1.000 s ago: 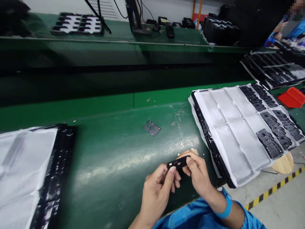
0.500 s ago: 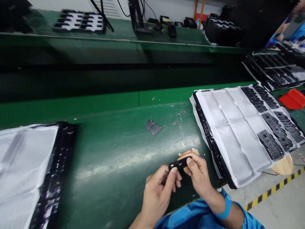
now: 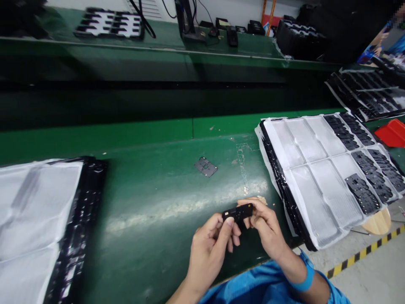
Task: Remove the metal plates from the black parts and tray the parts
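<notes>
A small flat black plastic part (image 3: 238, 212) with a gold spot at one corner is held up above the green table, tilted towards me. My left hand (image 3: 215, 240) pinches its left end between thumb and fingers. At the other end is my right hand (image 3: 264, 226), its fingers curled behind the part and its thumb tucked below the right edge. A similar flat dark part (image 3: 206, 167) lies on the table beyond my hands.
On the right stands a tray (image 3: 292, 177) lined with white sheet, several dark parts filling its right compartments. Another white-lined tray (image 3: 68, 198) is at left. A red bin (image 3: 392, 133) lies far right. Behind runs a raised shelf (image 3: 158, 45) with trays and devices.
My right thumb has slid off the front face of the black part to below its edge, baring the gold-marked corner. The part now faces me more. The view has shifted slightly.
</notes>
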A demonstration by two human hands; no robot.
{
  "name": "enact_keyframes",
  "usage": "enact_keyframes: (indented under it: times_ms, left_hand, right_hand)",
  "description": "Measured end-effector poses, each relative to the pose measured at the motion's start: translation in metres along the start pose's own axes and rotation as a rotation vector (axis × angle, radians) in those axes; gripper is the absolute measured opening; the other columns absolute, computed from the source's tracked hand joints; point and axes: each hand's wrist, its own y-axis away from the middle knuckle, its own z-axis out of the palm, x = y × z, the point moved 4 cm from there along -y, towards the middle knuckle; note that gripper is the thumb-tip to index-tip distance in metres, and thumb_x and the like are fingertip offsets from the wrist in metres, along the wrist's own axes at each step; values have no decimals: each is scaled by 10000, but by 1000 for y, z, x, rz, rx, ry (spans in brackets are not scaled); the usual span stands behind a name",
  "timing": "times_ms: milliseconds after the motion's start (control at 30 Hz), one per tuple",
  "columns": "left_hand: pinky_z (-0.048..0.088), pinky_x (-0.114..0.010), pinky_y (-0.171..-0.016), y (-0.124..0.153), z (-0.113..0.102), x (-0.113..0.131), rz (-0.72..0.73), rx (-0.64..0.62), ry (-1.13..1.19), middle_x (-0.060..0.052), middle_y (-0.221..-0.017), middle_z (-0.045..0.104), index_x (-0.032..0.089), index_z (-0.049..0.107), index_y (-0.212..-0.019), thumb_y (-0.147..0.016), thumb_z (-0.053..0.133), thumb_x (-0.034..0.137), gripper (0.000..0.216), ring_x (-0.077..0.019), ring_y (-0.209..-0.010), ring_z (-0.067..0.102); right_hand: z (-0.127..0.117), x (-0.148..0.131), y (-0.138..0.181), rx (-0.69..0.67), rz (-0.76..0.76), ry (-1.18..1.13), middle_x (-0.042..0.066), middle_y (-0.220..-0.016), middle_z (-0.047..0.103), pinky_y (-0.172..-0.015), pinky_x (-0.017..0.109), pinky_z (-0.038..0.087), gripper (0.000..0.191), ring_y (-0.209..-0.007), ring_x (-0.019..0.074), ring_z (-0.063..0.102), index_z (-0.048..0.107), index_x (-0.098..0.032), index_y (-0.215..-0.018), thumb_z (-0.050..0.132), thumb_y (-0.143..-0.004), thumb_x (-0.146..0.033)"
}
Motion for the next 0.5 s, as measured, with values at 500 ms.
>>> enact_keyframes:
  times_ms: [500]
  left_hand:
    - [306, -236, -488, -10, -4, 16, -42, -114, 8, 74, -591, 433, 220, 458, -782, -1076, 349, 501, 421, -100, -484, 366]
  right_hand:
    - [5, -26, 4, -62, -232, 379, -24, -727, 530, -669, 274, 409, 305, -661, 151, 521, 574, -214, -816, 447, -1093, -197]
